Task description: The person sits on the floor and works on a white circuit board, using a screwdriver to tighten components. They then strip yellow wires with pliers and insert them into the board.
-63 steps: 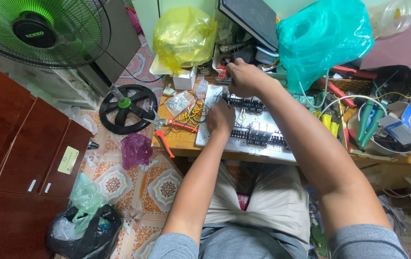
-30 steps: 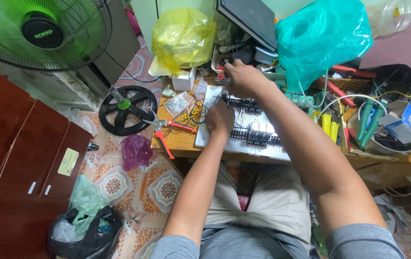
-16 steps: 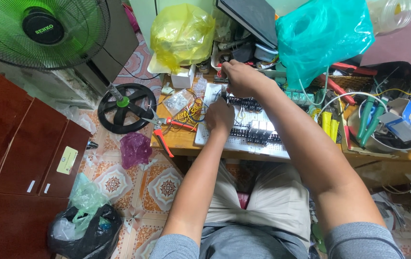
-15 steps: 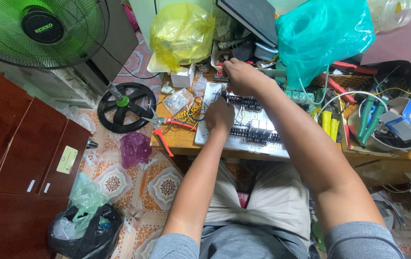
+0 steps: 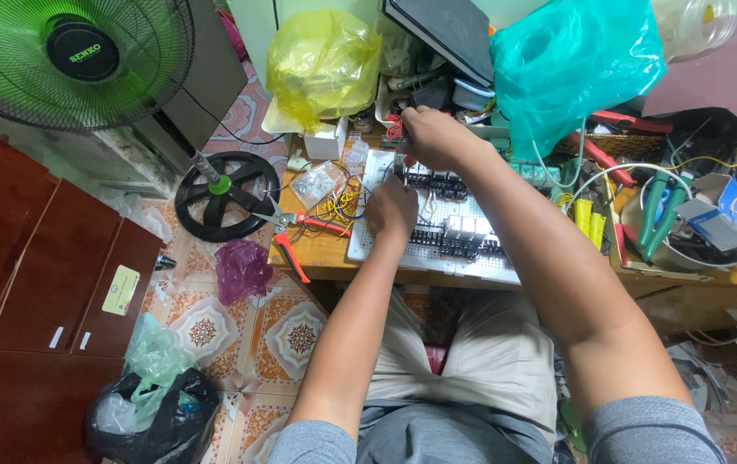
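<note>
Left hand rests curled on the white perforated board at the desk's front edge; right hand pinches something small at its far end, can't tell what. Board looks stiff and light, its black components and wires fragile; better held by the bare edges.

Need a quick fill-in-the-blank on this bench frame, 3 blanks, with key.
1. Both hands, left hand and right hand, work over a white ____ carrying black components.
2. The pliers lying left of the left hand have ____ handles.
3. The standing fan at the upper left has a ____ grille.

Missing words: breadboard; red; green
</note>
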